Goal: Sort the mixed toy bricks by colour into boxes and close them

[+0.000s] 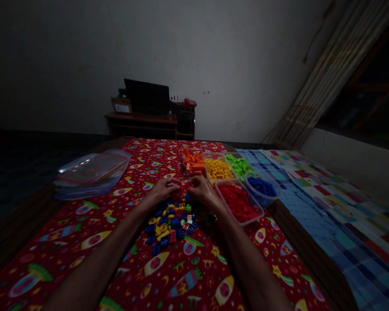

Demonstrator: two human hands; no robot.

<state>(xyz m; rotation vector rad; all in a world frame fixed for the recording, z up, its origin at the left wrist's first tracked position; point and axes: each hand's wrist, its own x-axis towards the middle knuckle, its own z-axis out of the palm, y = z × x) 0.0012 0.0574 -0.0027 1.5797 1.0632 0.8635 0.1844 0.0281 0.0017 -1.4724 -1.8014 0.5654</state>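
Note:
A pile of mixed toy building bricks (171, 220), with blue wheel-like pieces among the yellow, blue and red ones, lies on the red patterned cloth. My left hand (162, 190) is just above the far left edge of this pile, fingers and thumb curled toward each other. Facing it, my right hand (203, 190) bends its fingers and thumb together over the pile's far right side. Whatever is between the fingertips of either hand is too small and dark to make out. The right hand is close to the box of red bricks (238, 201).
Clear containers hold orange (193, 160), yellow (218, 168), green (240, 166) and blue bricks (262, 186) at the right. Stacked transparent lids (92, 172) lie at the left. Beyond the cloth stands a desk with a monitor (149, 97); a checked bedspread (311, 216) is at the right.

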